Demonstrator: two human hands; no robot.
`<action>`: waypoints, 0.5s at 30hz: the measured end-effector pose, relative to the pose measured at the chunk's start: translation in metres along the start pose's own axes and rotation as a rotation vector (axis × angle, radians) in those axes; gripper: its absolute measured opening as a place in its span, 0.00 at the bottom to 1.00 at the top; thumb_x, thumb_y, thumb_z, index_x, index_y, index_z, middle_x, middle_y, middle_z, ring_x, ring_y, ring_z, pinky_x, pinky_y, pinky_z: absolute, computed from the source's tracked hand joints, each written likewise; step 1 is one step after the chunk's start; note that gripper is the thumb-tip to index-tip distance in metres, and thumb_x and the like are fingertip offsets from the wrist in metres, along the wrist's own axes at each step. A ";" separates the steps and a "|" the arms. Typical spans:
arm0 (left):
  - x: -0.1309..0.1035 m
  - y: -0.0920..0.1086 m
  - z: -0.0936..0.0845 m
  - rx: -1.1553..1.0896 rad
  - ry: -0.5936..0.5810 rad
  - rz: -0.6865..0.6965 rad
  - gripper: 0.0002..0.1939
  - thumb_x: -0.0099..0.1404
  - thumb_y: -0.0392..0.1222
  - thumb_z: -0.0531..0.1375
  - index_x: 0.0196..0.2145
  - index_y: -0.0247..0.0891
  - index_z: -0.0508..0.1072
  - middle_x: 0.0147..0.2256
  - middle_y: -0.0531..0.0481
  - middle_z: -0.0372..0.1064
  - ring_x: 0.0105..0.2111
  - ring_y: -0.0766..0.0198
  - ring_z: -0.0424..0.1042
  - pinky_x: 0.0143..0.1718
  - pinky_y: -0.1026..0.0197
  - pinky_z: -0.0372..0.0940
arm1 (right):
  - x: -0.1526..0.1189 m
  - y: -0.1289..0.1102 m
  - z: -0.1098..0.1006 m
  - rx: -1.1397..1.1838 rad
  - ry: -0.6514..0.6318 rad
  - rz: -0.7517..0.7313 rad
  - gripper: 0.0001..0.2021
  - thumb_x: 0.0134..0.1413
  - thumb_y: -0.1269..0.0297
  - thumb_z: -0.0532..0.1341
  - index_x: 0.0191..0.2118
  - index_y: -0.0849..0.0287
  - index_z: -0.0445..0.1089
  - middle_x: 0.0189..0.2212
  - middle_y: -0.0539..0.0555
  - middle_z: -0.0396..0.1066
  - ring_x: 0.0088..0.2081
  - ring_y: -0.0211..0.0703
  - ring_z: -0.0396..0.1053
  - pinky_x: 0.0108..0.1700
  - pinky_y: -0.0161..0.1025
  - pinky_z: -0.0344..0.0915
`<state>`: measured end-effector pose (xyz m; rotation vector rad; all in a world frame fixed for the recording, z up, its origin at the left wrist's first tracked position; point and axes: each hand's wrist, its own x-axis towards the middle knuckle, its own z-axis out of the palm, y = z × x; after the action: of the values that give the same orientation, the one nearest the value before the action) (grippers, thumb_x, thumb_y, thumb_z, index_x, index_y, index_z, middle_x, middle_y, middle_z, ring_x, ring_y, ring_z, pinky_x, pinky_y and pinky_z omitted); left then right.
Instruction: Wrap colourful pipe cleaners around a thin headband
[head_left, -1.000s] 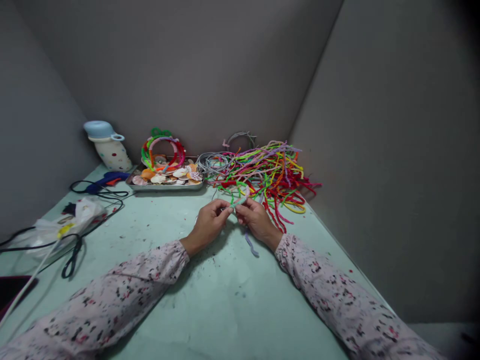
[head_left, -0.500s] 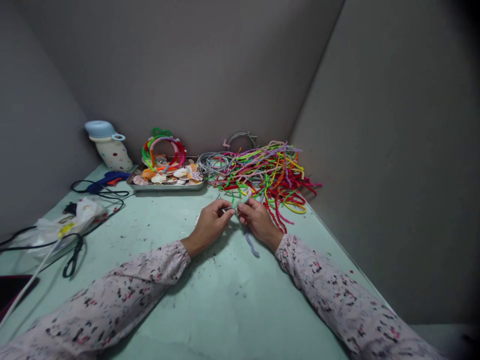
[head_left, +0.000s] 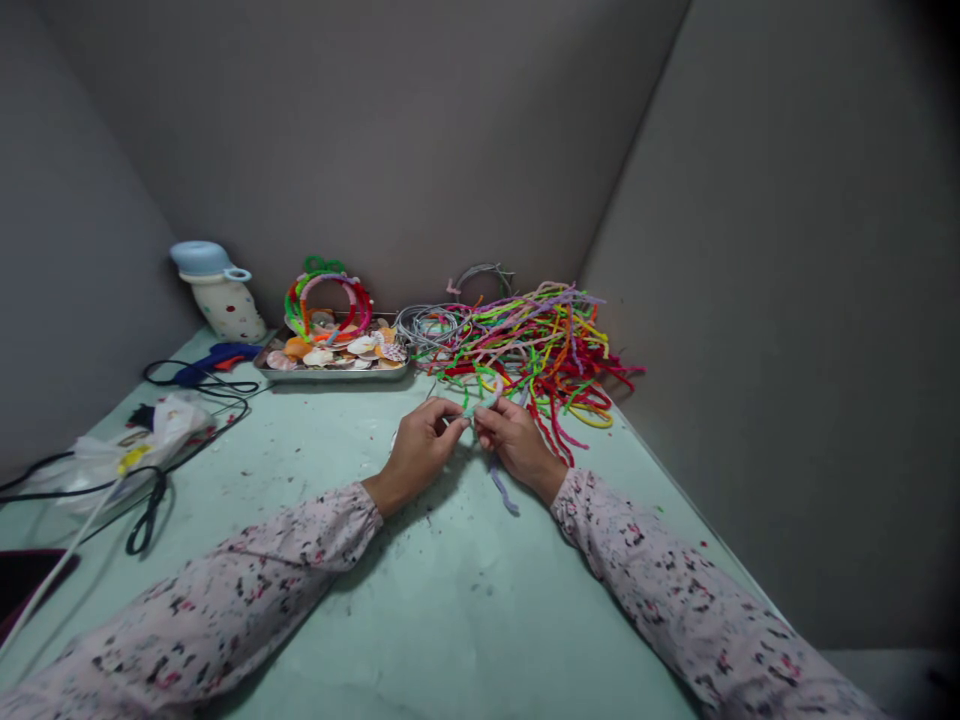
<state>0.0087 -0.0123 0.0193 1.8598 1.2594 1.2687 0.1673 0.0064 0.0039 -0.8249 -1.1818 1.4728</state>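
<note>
In the head view, the only one I am getting from here, the left hand (head_left: 427,440) is pinching a pale fuzzy strip (head_left: 486,401) between thumb and fingertips, and the right hand (head_left: 517,440) is gripping it just beside, fingers curled closed. The strip is spanning the small gap between both pinches, over the bench (head_left: 465,620) and in front of a tangled pile of fuzzy stems (head_left: 540,345). A lilac strand (head_left: 505,492) is trailing below the right hand (I am not managing to tell whether it is joined to the strip). Snagging is worrying me most: the pile is lying so near that its loose ends could be catching on the strip and dragging along. A slackening pinch could be letting the strip slip or spring out of shape. The tray of shells (head_left: 337,376) is standing farther left, so I am judging a knock there less likely.
</note>
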 end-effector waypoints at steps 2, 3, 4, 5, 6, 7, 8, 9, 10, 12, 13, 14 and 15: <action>-0.001 0.000 0.001 -0.009 0.023 0.020 0.10 0.61 0.44 0.59 0.37 0.36 0.73 0.33 0.49 0.70 0.25 0.69 0.64 0.26 0.67 0.60 | 0.000 0.000 0.000 0.006 0.002 0.004 0.13 0.46 0.56 0.66 0.29 0.59 0.66 0.21 0.45 0.66 0.20 0.31 0.60 0.22 0.31 0.54; -0.001 0.000 0.001 -0.018 0.031 0.023 0.11 0.61 0.44 0.59 0.39 0.37 0.73 0.34 0.49 0.70 0.25 0.69 0.64 0.26 0.66 0.60 | 0.000 0.000 0.000 0.009 0.003 0.006 0.13 0.46 0.56 0.66 0.29 0.59 0.66 0.21 0.45 0.65 0.20 0.31 0.60 0.22 0.31 0.54; -0.001 0.000 0.001 -0.026 0.037 0.023 0.11 0.61 0.44 0.59 0.40 0.37 0.73 0.34 0.49 0.71 0.25 0.69 0.64 0.26 0.66 0.60 | 0.000 -0.001 0.000 0.013 0.002 0.009 0.13 0.46 0.56 0.66 0.29 0.59 0.66 0.21 0.45 0.65 0.20 0.31 0.60 0.22 0.31 0.54; -0.001 0.001 0.001 -0.030 0.044 0.023 0.11 0.61 0.44 0.59 0.40 0.37 0.73 0.34 0.49 0.71 0.25 0.69 0.63 0.26 0.66 0.60 | 0.000 -0.001 0.000 0.018 -0.002 0.012 0.12 0.46 0.56 0.66 0.29 0.59 0.66 0.21 0.45 0.65 0.20 0.31 0.60 0.22 0.31 0.54; -0.002 0.001 0.001 -0.028 0.048 0.026 0.11 0.61 0.44 0.59 0.39 0.37 0.73 0.33 0.49 0.71 0.25 0.69 0.63 0.27 0.66 0.60 | 0.000 -0.001 0.000 0.024 -0.008 0.014 0.12 0.47 0.56 0.66 0.29 0.59 0.66 0.21 0.45 0.65 0.20 0.31 0.60 0.22 0.31 0.54; -0.002 0.001 0.001 -0.020 0.053 0.033 0.10 0.61 0.43 0.59 0.38 0.37 0.73 0.33 0.49 0.70 0.25 0.69 0.63 0.27 0.66 0.60 | 0.000 -0.002 0.000 0.031 -0.017 0.017 0.12 0.47 0.57 0.66 0.29 0.59 0.66 0.21 0.45 0.65 0.20 0.31 0.60 0.22 0.31 0.54; -0.002 0.002 0.001 -0.009 0.055 0.042 0.09 0.61 0.43 0.59 0.36 0.36 0.73 0.32 0.49 0.70 0.25 0.69 0.63 0.27 0.66 0.60 | -0.001 -0.002 0.000 0.038 -0.024 0.018 0.12 0.47 0.57 0.66 0.29 0.59 0.66 0.22 0.45 0.65 0.20 0.31 0.61 0.22 0.31 0.54; -0.002 0.002 0.000 0.003 0.056 0.052 0.08 0.61 0.43 0.59 0.35 0.36 0.73 0.32 0.49 0.70 0.25 0.69 0.63 0.27 0.66 0.59 | -0.001 -0.002 0.000 0.043 -0.029 0.018 0.11 0.47 0.58 0.66 0.29 0.59 0.66 0.22 0.45 0.65 0.20 0.30 0.61 0.22 0.31 0.54; -0.002 0.002 0.000 0.011 0.056 0.062 0.08 0.61 0.42 0.59 0.35 0.36 0.73 0.31 0.50 0.69 0.25 0.69 0.63 0.27 0.66 0.59 | -0.001 -0.002 0.000 0.045 -0.030 0.018 0.11 0.47 0.58 0.66 0.29 0.59 0.66 0.22 0.45 0.65 0.20 0.30 0.60 0.21 0.31 0.54; -0.002 0.003 -0.001 0.024 0.060 0.075 0.07 0.61 0.42 0.59 0.34 0.36 0.73 0.31 0.50 0.68 0.25 0.69 0.63 0.27 0.66 0.59 | -0.001 -0.002 0.000 0.040 -0.026 0.018 0.11 0.47 0.58 0.66 0.30 0.59 0.66 0.22 0.45 0.65 0.19 0.30 0.60 0.21 0.31 0.54; -0.002 0.003 -0.002 0.030 0.063 0.078 0.07 0.61 0.42 0.59 0.34 0.36 0.73 0.31 0.50 0.68 0.25 0.70 0.63 0.27 0.66 0.59 | -0.001 -0.001 0.000 0.037 -0.025 0.017 0.11 0.47 0.58 0.66 0.30 0.59 0.66 0.22 0.45 0.65 0.19 0.30 0.60 0.21 0.31 0.54; -0.001 0.003 -0.002 0.034 0.064 0.081 0.07 0.61 0.41 0.59 0.33 0.36 0.73 0.31 0.50 0.68 0.25 0.70 0.63 0.27 0.66 0.59 | -0.001 -0.001 0.000 0.036 -0.024 0.015 0.11 0.47 0.58 0.66 0.30 0.59 0.66 0.22 0.45 0.65 0.19 0.30 0.60 0.21 0.31 0.54; -0.001 0.003 -0.002 0.038 0.065 0.084 0.07 0.61 0.42 0.59 0.33 0.36 0.73 0.30 0.50 0.68 0.25 0.70 0.63 0.27 0.66 0.59 | 0.000 -0.001 -0.001 0.035 -0.025 0.013 0.11 0.47 0.58 0.66 0.29 0.59 0.66 0.22 0.45 0.66 0.19 0.30 0.60 0.21 0.30 0.54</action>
<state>0.0080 -0.0149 0.0218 1.9300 1.2584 1.3680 0.1683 0.0061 0.0044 -0.7938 -1.1675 1.5146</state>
